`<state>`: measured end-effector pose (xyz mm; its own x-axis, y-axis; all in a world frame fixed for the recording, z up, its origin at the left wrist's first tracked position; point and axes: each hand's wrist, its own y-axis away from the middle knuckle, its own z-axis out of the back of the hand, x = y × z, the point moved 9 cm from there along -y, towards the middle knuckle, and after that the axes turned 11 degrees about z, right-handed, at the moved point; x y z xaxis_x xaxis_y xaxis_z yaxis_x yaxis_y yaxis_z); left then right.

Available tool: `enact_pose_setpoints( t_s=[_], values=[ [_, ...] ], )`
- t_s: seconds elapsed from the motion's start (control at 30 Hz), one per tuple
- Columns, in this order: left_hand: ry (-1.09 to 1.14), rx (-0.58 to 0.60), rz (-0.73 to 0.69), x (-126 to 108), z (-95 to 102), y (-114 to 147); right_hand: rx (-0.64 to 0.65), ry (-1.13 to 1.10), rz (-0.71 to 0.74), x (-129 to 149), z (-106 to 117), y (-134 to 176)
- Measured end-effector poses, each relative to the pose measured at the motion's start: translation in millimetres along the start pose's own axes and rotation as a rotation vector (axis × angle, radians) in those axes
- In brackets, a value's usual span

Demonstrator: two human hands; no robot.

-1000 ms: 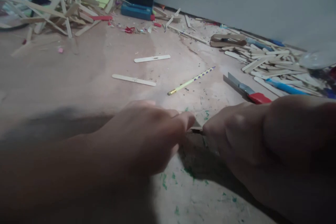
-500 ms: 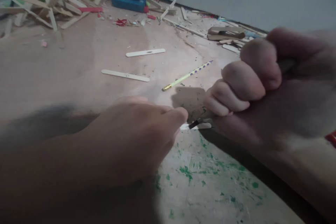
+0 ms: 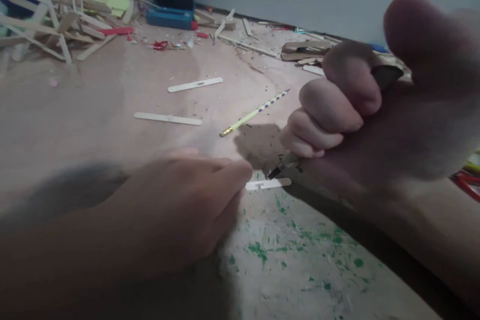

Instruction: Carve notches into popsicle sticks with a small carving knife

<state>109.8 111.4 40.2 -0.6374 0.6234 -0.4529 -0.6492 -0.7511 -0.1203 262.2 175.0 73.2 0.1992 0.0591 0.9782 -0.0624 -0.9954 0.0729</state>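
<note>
My left hand (image 3: pixel 198 200) is closed, pinching the left end of a pale popsicle stick (image 3: pixel 281 182) just above or on the tabletop. A small rough mark shows in the middle of that stick. My right hand (image 3: pixel 345 105) is wrapped in a fist round what looks like a grey-handled utility knife (image 3: pixel 288 161). Its thumb is raised off the handle's upper end. The short dark blade points down and left, close to the stick's upper edge; whether it touches cannot be made out.
Two marked popsicle sticks (image 3: pixel 195 84) (image 3: pixel 167 119) and a dotted pencil (image 3: pixel 255 112) lie beyond my hands. A heap of sticks (image 3: pixel 48 20) sits at back left, near a blue object (image 3: pixel 168 17). More sticks (image 3: pixel 305 50) lie along the wall. Green paint spots the near tabletop (image 3: pixel 300 270).
The blade has lifted off the stick and moved slightly up, uncovering the mark. My right thumb has risen from the handle. The whole view has shifted slightly.
</note>
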Motion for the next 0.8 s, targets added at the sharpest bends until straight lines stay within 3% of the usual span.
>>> enact_pose_setpoints(
  t_s=[0.07, 0.13, 0.23, 0.27, 0.3, 0.47, 0.8],
  values=[
    [-0.028, 0.001, -0.016, 0, 0.4, 0, -0.136, 0.020, -0.041, 3, 5, 1],
    [-0.042, 0.005, -0.033, 1, 1.5, 2, -0.104, 0.009, -0.108, -1, 2, 2],
    [-0.026, 0.023, -0.039, 1, 2.2, 5, 0.174, -0.004, -0.149, -10, -2, 2],
    [-0.024, 0.021, -0.040, 2, 2.5, 6, 0.320, -0.016, -0.068, -7, -6, 2],
    [-0.029, 0.014, -0.042, 1, 2.6, 7, 0.351, -0.039, -0.017, -6, 1, 2],
    [-0.066, -0.055, -0.025, 2, 1.2, 8, 0.409, -0.121, 0.143, -10, 22, 3],
    [0.021, -0.098, -0.042, 1, 0.9, 6, 0.392, -0.128, 0.131, -20, 25, 2]
  ],
)
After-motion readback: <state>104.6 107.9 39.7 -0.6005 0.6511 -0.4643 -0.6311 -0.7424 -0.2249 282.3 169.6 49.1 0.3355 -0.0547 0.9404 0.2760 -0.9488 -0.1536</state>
